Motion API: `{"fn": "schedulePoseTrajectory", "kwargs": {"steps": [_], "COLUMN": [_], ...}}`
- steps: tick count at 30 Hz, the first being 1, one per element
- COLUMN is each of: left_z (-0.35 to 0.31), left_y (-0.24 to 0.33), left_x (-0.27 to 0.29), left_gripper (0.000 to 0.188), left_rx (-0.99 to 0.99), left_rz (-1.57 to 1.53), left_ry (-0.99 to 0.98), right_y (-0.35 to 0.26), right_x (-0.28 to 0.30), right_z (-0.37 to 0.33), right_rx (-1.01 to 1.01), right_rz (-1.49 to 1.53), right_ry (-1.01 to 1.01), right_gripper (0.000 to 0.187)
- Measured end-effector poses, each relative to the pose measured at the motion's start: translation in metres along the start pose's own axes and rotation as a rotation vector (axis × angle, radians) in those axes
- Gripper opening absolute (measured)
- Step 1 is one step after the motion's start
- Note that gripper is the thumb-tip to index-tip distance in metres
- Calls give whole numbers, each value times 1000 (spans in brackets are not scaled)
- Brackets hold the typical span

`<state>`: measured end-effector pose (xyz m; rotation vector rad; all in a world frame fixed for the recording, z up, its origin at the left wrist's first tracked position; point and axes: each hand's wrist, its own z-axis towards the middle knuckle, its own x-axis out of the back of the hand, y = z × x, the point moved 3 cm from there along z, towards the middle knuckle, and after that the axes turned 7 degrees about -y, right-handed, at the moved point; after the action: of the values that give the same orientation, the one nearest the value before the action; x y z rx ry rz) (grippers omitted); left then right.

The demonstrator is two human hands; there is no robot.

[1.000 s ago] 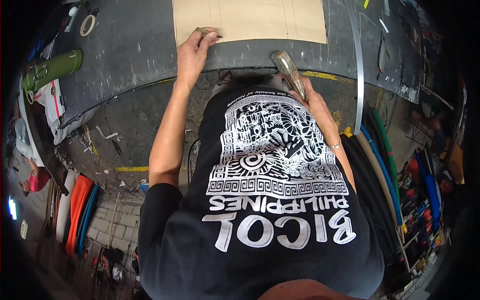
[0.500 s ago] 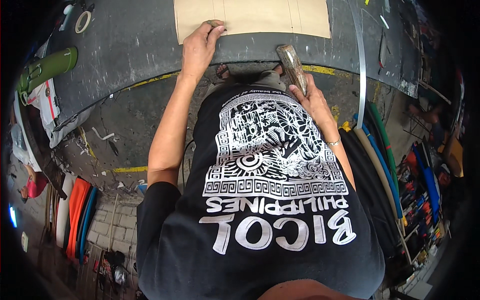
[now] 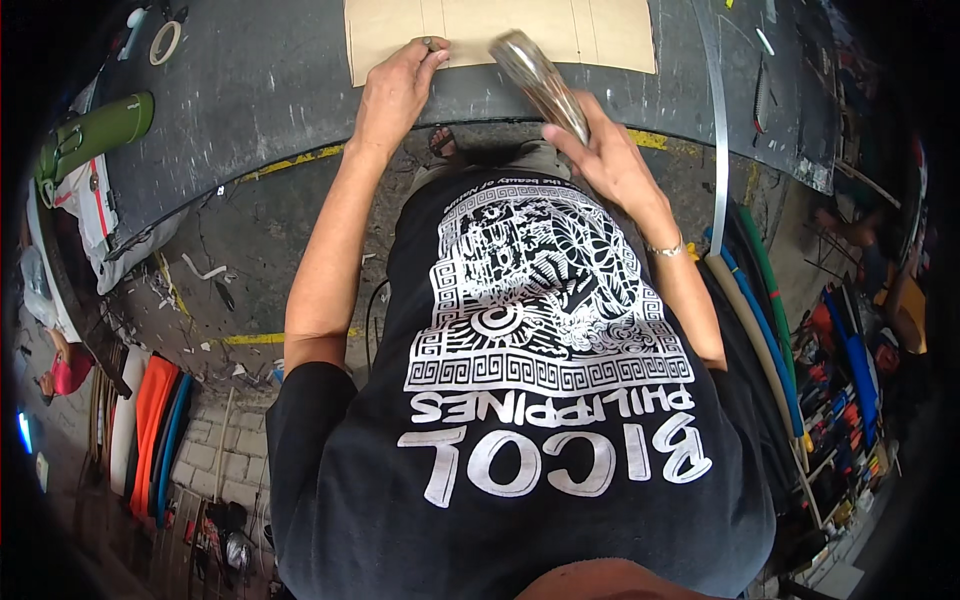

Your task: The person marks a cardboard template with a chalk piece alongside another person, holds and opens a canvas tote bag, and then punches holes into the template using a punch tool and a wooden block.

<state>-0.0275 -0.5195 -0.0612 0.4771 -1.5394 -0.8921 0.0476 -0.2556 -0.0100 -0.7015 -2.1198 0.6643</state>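
A tan sheet (image 3: 500,30) with thin lines marked on it lies at the near edge of the dark table. My left hand (image 3: 392,95) is at its lower left part, fingers pinched around a short brownish punch-like rod (image 3: 430,44); the rod's blunt end points up and its tip is hidden. In my right hand (image 3: 612,150) is a thick, worn wooden club (image 3: 540,82), gripped at its narrower end. The club tilts up and left, its head over the sheet's near edge, to the right of the rod and apart from it.
A roll of tape (image 3: 166,43) and a green cylindrical case (image 3: 100,130) are on the table's left. A long pale strip (image 3: 718,130) hangs over the near edge at right. Beyond it lies a box cutter (image 3: 762,95). Coloured rolls (image 3: 155,430) stand at lower left.
My right hand has raised the wooden club up and to the left, from the table's near edge toward the rod. My left hand stays almost still on the sheet.
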Motion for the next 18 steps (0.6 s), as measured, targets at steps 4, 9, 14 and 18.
{"fn": "schedulePoseTrajectory", "kwargs": {"steps": [4,9,14,18], "left_z": [0,1,2,0], "left_y": [1,3,7,8], "left_x": [1,-2,0,2], "left_gripper": [19,19,19,19], "left_rx": [9,-80,-76,-79], "left_rz": [109,110,107,71], "left_ry": [-5,-13,8,-8], "right_y": [-40,-87,-133,-149], "right_x": [13,26,45,62], "right_z": [22,31,17,-1], "right_rx": [80,284,419,642], "right_rz": [-30,-122,-35,21], "right_ry": [-17,5,67,129], "right_gripper": [61,60,52,53]}}
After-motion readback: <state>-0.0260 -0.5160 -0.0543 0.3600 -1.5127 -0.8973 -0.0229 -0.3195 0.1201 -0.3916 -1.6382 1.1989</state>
